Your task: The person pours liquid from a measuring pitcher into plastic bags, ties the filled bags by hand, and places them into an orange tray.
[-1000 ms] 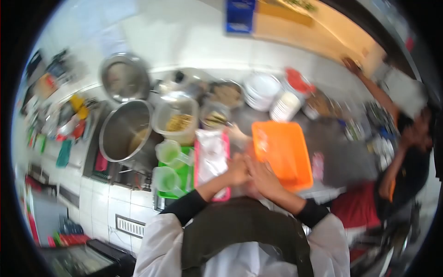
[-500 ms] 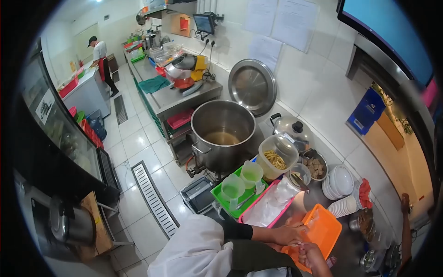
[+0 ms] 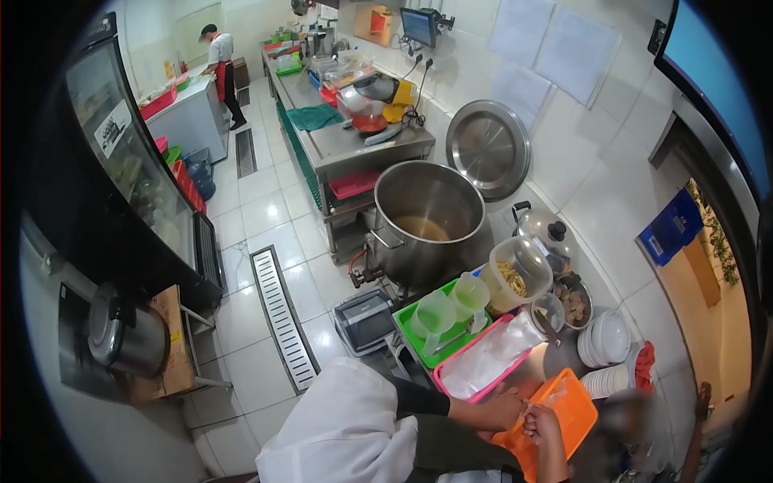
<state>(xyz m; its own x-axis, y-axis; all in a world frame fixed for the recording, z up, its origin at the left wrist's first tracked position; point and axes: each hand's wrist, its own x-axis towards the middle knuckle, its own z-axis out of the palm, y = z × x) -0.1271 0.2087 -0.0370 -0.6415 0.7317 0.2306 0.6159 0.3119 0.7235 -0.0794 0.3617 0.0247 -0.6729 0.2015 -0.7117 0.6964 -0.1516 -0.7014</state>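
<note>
My left hand point(image 3: 506, 407) and my right hand point(image 3: 543, 423) are close together over an orange plastic tray point(image 3: 581, 420). The fingers of both hands are closed and bent inward. Whatever lies between them is too small and hidden to make out. Inside the tray, beyond my hands, there is a pale, filmy patch that looks like thin plastic. My left forearm comes in from the left in a dark sleeve, and my right forearm rises from the bottom edge.
A pink tray point(image 3: 483, 366) lined with white plastic and a green tray point(image 3: 412, 328) with clear jugs point(image 3: 435, 312) stand beside the orange one. Beyond are a large steel pot point(image 3: 431, 241), a food tub point(image 3: 515, 278) and stacked bowls point(image 3: 604, 338). A co-worker point(image 3: 222, 68) stands far back.
The view has swung left, so the scene sits further right. My hands stay together over the orange tray, with the fingers shifted slightly. A blurred dark shape now covers the bowls at lower right.
</note>
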